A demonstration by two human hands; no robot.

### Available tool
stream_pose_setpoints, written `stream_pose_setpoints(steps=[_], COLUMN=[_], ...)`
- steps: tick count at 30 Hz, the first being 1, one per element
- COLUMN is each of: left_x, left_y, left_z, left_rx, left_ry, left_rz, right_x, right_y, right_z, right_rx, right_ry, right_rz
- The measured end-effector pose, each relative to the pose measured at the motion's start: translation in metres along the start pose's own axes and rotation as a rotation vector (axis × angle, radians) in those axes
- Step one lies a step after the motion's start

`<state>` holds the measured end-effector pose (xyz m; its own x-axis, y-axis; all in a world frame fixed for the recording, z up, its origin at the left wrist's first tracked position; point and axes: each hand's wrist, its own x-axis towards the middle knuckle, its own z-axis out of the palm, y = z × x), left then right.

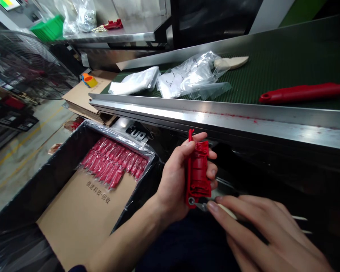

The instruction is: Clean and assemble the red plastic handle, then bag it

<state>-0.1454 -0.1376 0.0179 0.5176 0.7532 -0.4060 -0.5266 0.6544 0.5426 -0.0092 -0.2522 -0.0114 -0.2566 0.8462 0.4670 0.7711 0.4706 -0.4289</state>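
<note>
Gripping the red plastic part (198, 172) upright in our left hand (174, 185), we pinch a small blade (212, 207) in our right hand (260, 230), its tip touching the part's lower end.

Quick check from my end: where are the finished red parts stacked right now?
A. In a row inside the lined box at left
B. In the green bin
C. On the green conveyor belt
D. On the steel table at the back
A: the row of red parts lies inside the plastic-lined box, left of the left hand, which holds one red part.
</note>
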Motion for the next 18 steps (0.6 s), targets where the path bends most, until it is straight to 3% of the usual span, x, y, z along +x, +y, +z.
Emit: stream_pose_setpoints(steps=[6, 10, 14, 18], left_x=[0.000, 0.004, 0.008, 0.006], left_y=[-0.001, 0.002, 0.007, 0.007], left_z=[-0.001, -0.005, -0.011, -0.018], left_rx=[-0.044, -0.061, -0.078, -0.005], left_ry=[-0.017, -0.002, 0.062, 0.211], left_rz=[-0.020, -0.034, 0.002, 0.023], right_x=[-0.003, -0.006, 0.002, 0.039], right_y=[0.015, 0.028, 0.052, 0.093], right_z=[-0.003, -0.006, -0.024, -0.060], right_rx=[-0.082, 0.074, -0.039, -0.358], right_ry=[-0.019, -0.012, 0.141, 0.286], right_rz=[-0.081, -0.038, -0.047, 0.105])
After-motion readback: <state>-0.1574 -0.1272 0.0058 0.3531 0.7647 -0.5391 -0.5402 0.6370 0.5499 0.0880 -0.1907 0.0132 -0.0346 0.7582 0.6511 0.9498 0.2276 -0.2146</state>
